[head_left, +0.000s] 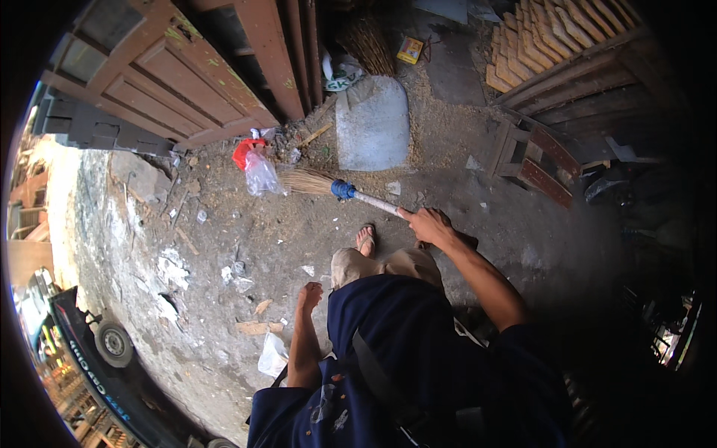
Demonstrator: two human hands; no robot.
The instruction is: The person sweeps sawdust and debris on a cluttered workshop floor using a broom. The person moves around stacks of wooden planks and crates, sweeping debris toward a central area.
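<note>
My right hand [429,226] is wrapped round the pale handle of a stick broom [377,202]. Blue binding [343,190] ties the broom's bristles, which point left and low over the dirty ground. Their tips lie beside a clear plastic bag [263,175] and a red plastic bag [243,152]. Bent at my left side, my left hand [309,296] has its fingers curled in, and nothing shows in it. One sandalled foot [365,240] is visible ahead of my shorts.
Brown wooden doors [179,82] lean at the far left, near a flat grey sheet [371,123]. Stacked wooden pieces [549,37] and a broken wooden frame [539,164] stand right. Litter and wood scraps [258,327] strew the ground; a dark vehicle [112,373] is at lower left.
</note>
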